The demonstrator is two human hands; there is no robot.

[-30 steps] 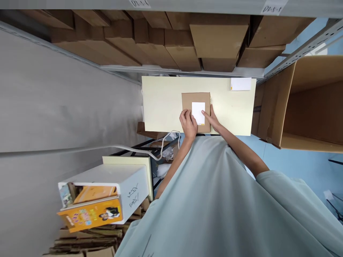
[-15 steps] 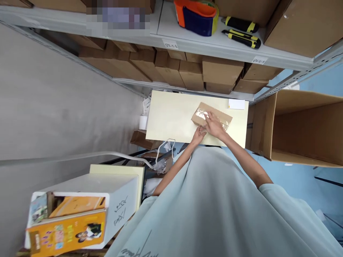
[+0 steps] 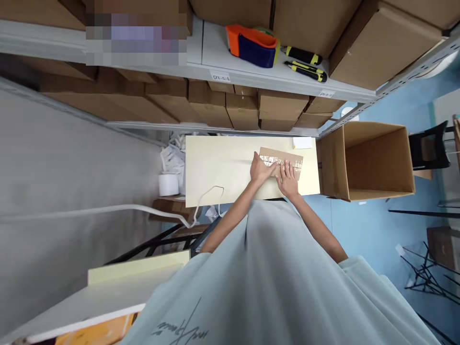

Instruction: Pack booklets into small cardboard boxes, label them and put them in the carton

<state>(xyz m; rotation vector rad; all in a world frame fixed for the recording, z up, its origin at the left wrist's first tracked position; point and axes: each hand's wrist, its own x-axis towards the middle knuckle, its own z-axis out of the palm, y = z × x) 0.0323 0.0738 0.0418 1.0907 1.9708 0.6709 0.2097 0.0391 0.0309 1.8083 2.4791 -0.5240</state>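
A: What does the pale surface [image 3: 215, 155] carry?

B: A cardboard box [image 3: 280, 154], toward three o'clock from the middle. Its long axis runs almost nine to three, the three o'clock end dipping slightly.

A: Which hand is nearer?

B: Neither; both touch it. The left hand [image 3: 260, 171] is at the nine o'clock end, the right hand [image 3: 287, 182] on the six o'clock side, its fingers pointing to twelve.

A: Clamped?

B: The right fingers lie slightly apart at the shiny tape [image 3: 298, 165], pinching nothing. The left ones are partly hidden; I can't tell whether they grip.
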